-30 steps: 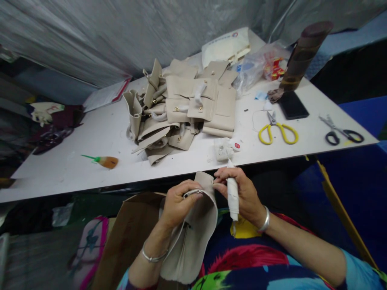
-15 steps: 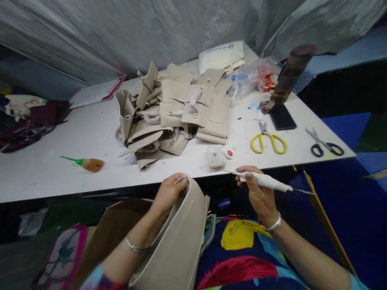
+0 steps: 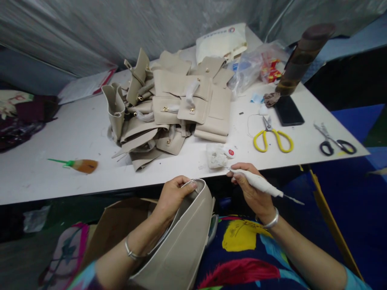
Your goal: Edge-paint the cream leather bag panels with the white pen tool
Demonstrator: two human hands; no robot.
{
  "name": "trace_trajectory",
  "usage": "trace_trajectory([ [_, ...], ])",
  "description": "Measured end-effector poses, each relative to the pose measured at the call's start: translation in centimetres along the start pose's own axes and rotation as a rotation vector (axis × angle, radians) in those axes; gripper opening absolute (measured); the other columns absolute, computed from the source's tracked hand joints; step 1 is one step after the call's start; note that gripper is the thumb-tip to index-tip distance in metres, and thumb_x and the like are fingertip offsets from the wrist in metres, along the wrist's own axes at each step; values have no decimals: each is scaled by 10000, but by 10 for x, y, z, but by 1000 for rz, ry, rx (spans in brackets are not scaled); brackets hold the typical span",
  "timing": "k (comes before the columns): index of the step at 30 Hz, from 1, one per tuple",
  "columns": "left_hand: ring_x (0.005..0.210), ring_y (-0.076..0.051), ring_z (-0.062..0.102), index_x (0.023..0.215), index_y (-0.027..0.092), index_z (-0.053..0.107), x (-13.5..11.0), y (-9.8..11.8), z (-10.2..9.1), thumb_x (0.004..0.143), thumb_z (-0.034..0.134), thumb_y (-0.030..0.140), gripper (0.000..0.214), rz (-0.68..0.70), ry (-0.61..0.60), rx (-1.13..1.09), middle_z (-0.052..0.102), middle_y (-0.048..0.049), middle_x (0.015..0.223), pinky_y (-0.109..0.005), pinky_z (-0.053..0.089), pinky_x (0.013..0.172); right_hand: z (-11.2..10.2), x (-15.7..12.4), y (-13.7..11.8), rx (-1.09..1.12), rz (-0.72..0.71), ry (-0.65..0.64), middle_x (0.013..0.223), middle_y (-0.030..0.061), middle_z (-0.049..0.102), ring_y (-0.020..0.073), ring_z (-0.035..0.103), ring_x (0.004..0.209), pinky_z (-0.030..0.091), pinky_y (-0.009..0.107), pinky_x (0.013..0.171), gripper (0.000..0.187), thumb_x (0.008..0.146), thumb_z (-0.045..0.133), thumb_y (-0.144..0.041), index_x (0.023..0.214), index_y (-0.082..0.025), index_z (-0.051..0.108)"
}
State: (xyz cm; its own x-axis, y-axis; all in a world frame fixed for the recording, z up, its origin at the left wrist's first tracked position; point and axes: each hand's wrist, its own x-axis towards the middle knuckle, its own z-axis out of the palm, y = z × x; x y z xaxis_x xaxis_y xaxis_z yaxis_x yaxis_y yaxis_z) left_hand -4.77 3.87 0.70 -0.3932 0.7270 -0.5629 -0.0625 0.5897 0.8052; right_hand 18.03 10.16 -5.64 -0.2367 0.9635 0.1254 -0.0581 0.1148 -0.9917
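Note:
My left hand [image 3: 173,197] pinches the upper rim of a beige bag body [image 3: 187,237], thumb outside view of the fingers that reach behind the edge. The bag piece stands tilted over my lap. In my right hand [image 3: 252,193] lies a slim tool wrapped in white [image 3: 261,183], held like a pen, with a thin metal point at each end. Its front tip is at a small white block [image 3: 216,156] near the table's front edge; whether it touches I cannot tell. Behind the block lies a pile of beige bag parts [image 3: 181,104] with gold hardware.
Yellow-handled scissors [image 3: 272,139], black-handled scissors [image 3: 335,145], a phone [image 3: 289,111] and a dark bottle [image 3: 304,58] occupy the table's right side. An orange bottle with a green nozzle [image 3: 84,165] lies at left. A cardboard box [image 3: 121,225] stands below the table edge.
My right hand has moved slightly left, bringing the tool's tip to the white block. My left hand still grips the bag's rim. The camera view has shifted a little.

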Motion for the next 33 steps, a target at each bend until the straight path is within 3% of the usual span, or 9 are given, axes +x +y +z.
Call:
trace_trajectory([
  [4, 606, -128, 578, 690, 160, 679, -3, 0, 8, 596, 884, 386, 319, 75, -26, 62, 704, -7, 660, -249, 435, 622, 7, -6, -15, 125, -168, -209, 1063, 28, 787, 120, 644, 608, 554, 265, 615, 281, 1047, 592, -441, 1280, -294, 645],
  [8, 611, -122, 557, 683, 153, 697, -2, 0, 10, 598, 866, 366, 284, 103, -32, 86, 675, 6, 639, -247, 429, 625, 24, -4, -40, -93, -508, -580, 949, 2, 802, 151, 731, 715, 564, 260, 689, 302, 1064, 564, -415, 1329, -287, 630],
  [10, 590, -118, 538, 687, 155, 697, -2, -1, 9, 598, 870, 393, 307, 98, -21, 96, 656, 17, 616, -247, 422, 606, 33, -3, -46, -242, -692, -629, 878, 21, 788, 173, 741, 759, 547, 269, 678, 251, 1069, 561, -361, 1264, -226, 645],
  [12, 579, -117, 527, 680, 155, 694, -3, 0, 4, 588, 876, 405, 323, 102, -8, 116, 652, 16, 606, -244, 411, 589, 38, -5, -44, -317, -774, -598, 811, 26, 755, 167, 700, 679, 512, 272, 618, 177, 1066, 563, -322, 1151, -195, 653],
  [15, 567, -119, 533, 667, 157, 695, -8, 6, -7, 567, 881, 395, 318, 67, -43, 127, 669, 6, 610, -245, 410, 579, 32, -14, -31, -237, -690, -530, 714, -7, 686, 145, 634, 592, 481, 262, 579, 197, 1079, 527, -378, 1033, -220, 636],
  [17, 554, -125, 544, 658, 161, 710, -12, 12, -14, 555, 892, 378, 302, 20, -130, 144, 679, -2, 604, -249, 418, 573, 22, -23, -20, -114, -575, -466, 735, -2, 691, 150, 658, 618, 502, 262, 596, 282, 1080, 496, -472, 997, -240, 633],
  [21, 602, -146, 596, 655, 174, 764, -17, 21, -18, 554, 904, 303, 216, 6, -310, 177, 724, -24, 658, -261, 459, 609, 1, -46, -6, 95, -376, -314, 836, 7, 727, 174, 705, 700, 561, 284, 650, 205, 1054, 549, -473, 1084, -285, 626],
  [27, 625, -161, 606, 800, 177, 797, -14, -5, 19, 645, 862, 361, 250, -4, -314, 96, 736, -23, 705, -273, 454, 623, -16, -67, -2, 64, -291, -236, 868, 18, 739, 187, 716, 728, 583, 303, 669, 192, 1061, 535, -450, 1136, -294, 617],
  [33, 778, -195, 656, 787, 181, 781, -25, -31, 49, 764, 739, 287, 117, 276, -190, 172, 760, -33, 790, -285, 477, 744, -26, -75, -7, -103, -277, -259, 837, 25, 739, 177, 728, 722, 577, 273, 657, 248, 1066, 518, -472, 1047, -272, 663],
])
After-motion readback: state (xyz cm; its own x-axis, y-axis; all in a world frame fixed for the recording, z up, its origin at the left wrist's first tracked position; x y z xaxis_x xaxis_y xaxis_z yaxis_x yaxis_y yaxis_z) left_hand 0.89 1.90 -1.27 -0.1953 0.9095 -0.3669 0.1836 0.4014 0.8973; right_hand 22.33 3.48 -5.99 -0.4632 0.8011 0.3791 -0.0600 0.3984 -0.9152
